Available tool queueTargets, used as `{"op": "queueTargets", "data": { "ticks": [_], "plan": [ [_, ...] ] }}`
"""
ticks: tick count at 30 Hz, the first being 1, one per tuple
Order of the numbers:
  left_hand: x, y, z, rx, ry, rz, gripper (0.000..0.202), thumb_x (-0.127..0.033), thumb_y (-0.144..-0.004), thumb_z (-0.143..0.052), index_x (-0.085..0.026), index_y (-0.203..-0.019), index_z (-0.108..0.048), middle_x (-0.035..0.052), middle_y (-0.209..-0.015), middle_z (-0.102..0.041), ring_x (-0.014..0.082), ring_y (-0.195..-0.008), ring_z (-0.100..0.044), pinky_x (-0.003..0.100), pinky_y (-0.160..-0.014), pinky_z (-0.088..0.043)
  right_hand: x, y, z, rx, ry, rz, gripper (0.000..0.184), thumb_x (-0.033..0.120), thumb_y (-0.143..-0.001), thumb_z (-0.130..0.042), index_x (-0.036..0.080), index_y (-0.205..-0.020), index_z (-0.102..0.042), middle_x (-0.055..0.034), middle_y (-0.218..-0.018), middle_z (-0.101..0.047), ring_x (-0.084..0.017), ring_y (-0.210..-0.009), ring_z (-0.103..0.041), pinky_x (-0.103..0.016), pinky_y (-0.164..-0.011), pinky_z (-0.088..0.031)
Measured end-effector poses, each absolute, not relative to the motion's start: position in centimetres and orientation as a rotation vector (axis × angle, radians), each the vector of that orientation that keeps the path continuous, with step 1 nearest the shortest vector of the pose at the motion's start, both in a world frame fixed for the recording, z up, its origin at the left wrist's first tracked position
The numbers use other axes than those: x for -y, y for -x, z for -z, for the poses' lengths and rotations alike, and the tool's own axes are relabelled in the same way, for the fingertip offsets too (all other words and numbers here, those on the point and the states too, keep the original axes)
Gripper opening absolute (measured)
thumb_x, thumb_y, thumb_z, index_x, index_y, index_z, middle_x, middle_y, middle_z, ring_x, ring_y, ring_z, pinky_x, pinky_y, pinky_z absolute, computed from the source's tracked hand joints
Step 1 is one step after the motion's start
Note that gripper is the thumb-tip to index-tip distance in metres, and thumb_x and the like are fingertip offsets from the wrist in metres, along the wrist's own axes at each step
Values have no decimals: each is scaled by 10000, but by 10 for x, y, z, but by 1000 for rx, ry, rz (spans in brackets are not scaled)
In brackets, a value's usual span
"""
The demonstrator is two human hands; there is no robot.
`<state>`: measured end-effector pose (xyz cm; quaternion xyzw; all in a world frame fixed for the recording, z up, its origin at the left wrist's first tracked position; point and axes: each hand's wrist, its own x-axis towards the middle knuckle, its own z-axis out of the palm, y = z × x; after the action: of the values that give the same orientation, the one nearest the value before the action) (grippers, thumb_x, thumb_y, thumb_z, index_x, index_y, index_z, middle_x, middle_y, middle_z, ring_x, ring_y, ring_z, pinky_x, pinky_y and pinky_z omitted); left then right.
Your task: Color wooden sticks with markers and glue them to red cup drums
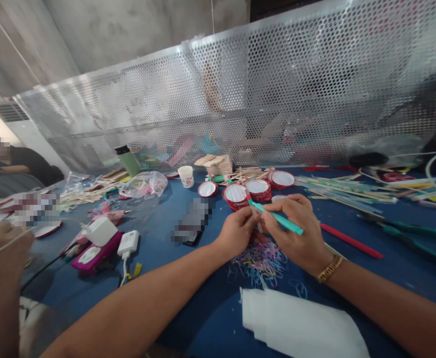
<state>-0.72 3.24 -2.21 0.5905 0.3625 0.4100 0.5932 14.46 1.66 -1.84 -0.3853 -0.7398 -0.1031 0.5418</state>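
Observation:
My left hand (238, 229) is closed in a pinch on a thin wooden stick (254, 210), whose upper end shows red and green. My right hand (296, 233), with a gold bracelet at the wrist, grips a slim teal tube (283, 222) like a marker. The teal tube slants up to the left and meets the stick's coloured end; whether it is joined there I cannot tell. Beneath both hands lies a loose pile of coloured rubber bands (261, 261). Just beyond my fingers stand stacked red-rimmed round discs (236, 194) with pale tops.
A white roll (300, 323) lies in front of me. To the left are a phone (193, 221), chargers (128, 243), a paper cup (186, 177) and a green bottle (127, 159). A red strip (352, 241) and pliers (408, 233) lie right. Perforated metal panels (221, 99) rise behind.

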Motion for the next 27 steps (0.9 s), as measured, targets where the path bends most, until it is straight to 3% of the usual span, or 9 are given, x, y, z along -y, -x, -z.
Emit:
{"op": "queueTargets", "data": {
  "ticks": [27],
  "plan": [
    [-34, 6, 23, -846, -1359, -949, 347, -517, -825, -626, -188, -806, -518, -19, -626, -607, 123, -513, -610, 213, -487, -451, -19, -145, 20, 1728, 893, 260, 30, 262, -902, -598, 237, -917, -606, -5, -811, -709, -189, -776, -660, -444, -927, -414]
  ]
}}
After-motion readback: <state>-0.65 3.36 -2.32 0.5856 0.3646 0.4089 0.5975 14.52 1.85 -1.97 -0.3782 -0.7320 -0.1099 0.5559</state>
